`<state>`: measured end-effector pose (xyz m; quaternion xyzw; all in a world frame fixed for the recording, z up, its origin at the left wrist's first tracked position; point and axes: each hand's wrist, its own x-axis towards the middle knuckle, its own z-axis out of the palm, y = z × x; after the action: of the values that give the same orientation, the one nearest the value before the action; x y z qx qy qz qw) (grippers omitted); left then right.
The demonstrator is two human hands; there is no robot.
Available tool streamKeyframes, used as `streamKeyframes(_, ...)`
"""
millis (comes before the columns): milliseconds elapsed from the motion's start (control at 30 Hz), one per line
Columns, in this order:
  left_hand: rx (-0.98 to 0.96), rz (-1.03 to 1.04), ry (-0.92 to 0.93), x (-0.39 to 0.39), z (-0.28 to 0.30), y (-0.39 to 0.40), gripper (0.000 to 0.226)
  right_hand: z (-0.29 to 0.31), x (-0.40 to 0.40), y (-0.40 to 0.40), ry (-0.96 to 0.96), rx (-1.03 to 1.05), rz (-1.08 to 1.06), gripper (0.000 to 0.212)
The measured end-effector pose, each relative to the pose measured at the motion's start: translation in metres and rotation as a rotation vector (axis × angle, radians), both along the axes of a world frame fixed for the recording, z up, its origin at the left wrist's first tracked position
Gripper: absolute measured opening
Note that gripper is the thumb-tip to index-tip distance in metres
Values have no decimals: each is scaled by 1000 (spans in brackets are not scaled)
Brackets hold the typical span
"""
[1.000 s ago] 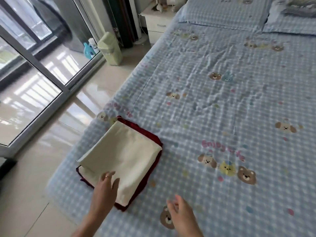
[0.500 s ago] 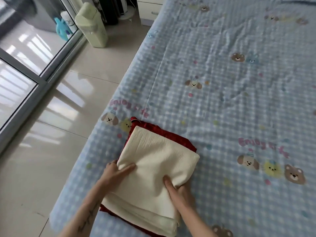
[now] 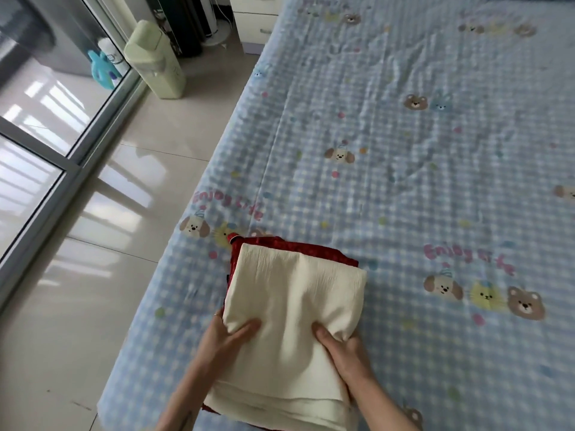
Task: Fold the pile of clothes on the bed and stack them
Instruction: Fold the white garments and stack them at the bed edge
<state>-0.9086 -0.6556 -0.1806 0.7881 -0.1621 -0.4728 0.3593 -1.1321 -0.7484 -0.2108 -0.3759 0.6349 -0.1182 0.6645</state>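
A folded cream garment lies on top of a folded dark red garment near the bed's left front edge. My left hand grips the stack's left side, thumb on top of the cream cloth and fingers under it. My right hand grips the right side the same way, thumb pressing a dent into the cloth. Only a strip of the red garment shows at the far and left edges.
The bed wears a blue checked sheet with cartoon animals. Beyond its left edge lies a tiled floor. A pale green bin stands by a sliding glass door; a white nightstand is at the bed's head.
One second ago only my left hand touched the stack and my right hovered over the sheet. Both hands now grip the stack's sides; my view has moved closer and downward.
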Motion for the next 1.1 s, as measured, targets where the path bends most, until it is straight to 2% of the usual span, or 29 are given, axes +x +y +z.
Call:
streamKeyframes(100,-30,13,-7,-44,8,-1,58,17,-41,-8,-60,-58,2,49)
streamKeyframes(267,-57,-30,53,-144,12,-22,56,42,-146,-21,-46,-133,-70,53)
streamKeyframes(500,-78,-160,144,-331,17,-85,61,63,-344,-53,71,-188,-158,63)
streamKeyframes(600,-95,-212,170,-415,12,-111,57,65,-430,-68,122,-194,-235,67)
streamKeyframes(733,-125,-273,233,-513,7,-147,53,65,-529,-93,193,-222,-268,62)
streamKeyframes(833,-129,-257,278,-560,-7,-168,61,60,-577,-117,199,-246,-243,50)
streamKeyframes(967,-4,-258,232,-600,-41,-175,58,24,-616,-139,223,-170,-140,59)
streamKeyframes(1033,140,-268,140,-610,-52,-174,57,5,-620,-141,356,-120,-55,70)
streamKeyframes(1100,227,-286,-11,-611,-52,-174,70,0,-612,-139,482,-140,-26,74)
